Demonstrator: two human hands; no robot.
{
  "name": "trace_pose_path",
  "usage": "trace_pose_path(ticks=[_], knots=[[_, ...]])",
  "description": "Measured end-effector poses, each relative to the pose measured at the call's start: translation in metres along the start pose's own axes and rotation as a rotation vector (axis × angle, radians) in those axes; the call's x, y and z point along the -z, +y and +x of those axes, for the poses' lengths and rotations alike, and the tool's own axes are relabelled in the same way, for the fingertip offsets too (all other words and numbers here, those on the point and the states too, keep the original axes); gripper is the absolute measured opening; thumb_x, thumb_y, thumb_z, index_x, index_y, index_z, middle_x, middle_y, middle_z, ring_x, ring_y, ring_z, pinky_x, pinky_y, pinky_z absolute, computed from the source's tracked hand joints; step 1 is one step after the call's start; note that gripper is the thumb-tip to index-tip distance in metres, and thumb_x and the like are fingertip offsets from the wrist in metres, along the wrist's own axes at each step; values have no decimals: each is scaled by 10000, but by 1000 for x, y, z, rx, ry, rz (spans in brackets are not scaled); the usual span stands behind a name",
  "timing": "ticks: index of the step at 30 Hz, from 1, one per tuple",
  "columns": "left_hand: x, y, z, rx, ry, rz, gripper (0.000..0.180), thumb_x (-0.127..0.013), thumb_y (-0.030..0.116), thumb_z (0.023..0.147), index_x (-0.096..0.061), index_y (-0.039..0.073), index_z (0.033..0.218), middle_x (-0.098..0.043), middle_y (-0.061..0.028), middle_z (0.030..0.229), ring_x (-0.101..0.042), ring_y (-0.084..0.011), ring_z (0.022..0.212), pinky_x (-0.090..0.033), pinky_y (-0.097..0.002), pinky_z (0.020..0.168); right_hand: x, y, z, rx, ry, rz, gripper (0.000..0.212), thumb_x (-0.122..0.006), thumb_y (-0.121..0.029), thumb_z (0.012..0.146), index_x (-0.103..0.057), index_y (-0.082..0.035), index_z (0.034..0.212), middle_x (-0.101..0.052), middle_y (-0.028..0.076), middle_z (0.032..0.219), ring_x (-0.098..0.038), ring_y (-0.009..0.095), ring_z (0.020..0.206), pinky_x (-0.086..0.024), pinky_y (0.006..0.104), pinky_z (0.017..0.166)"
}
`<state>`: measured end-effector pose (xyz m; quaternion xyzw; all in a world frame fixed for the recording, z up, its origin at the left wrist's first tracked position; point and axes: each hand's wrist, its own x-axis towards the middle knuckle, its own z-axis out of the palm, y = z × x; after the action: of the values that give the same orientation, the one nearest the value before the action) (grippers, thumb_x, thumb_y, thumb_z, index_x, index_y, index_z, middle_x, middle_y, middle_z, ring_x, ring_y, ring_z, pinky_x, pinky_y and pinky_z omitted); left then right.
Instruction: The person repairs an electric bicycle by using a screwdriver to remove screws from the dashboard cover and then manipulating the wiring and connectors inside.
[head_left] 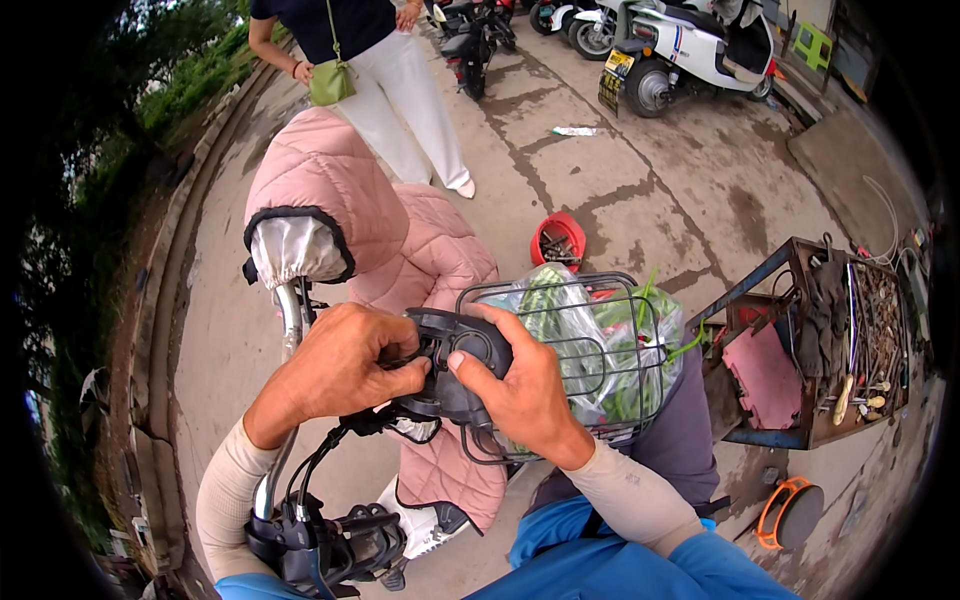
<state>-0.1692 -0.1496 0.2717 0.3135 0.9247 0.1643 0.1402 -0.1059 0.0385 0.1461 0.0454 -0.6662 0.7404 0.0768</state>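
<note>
A rounded black plastic housing (475, 345) sits above the front wire basket of a two-wheeler. My right hand (528, 385) wraps round its right side, thumb pressed on top. At its left edge my left hand (335, 365) is closed in a pinch, with curled fingers and thumb against the housing; whatever lies between the fingertips is hidden. Black cables (310, 455) run below the left wrist. Beside that wrist rises the chrome handlebar (290, 315), its far end inside a pink quilted cover (325, 180).
Bagged green vegetables (610, 345) fill the wire basket (575, 395). Beyond it stands a red bowl of metal parts (558, 242). An open metal tool cart (810, 430) and an orange-framed stool (790, 515) are at right. A person (385, 70) stands ahead; scooters (680, 50) are parked behind.
</note>
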Motion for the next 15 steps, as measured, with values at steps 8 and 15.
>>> trace_pose_path(ticks=[8,15], knots=[[-3,-6,0,-128,65,-58,321,-789,189,763,-550,4,655,-511,-156,586,-532,-342,532,-390,-425,527,6,1,0,18,5,-28,471,-763,-208,933,-612,37,1307,-757,228,931,-777,324,821,-590,404,742],[-3,-12,-1,-289,89,-41,236,-818,120,740,-612,19,684,-532,-76,613,-499,-228,551,-382,-369,518,7,-4,3,50,14,-72,456,-766,-206,922,-630,42,1280,-760,227,944,-776,353,837,-594,416,748]])
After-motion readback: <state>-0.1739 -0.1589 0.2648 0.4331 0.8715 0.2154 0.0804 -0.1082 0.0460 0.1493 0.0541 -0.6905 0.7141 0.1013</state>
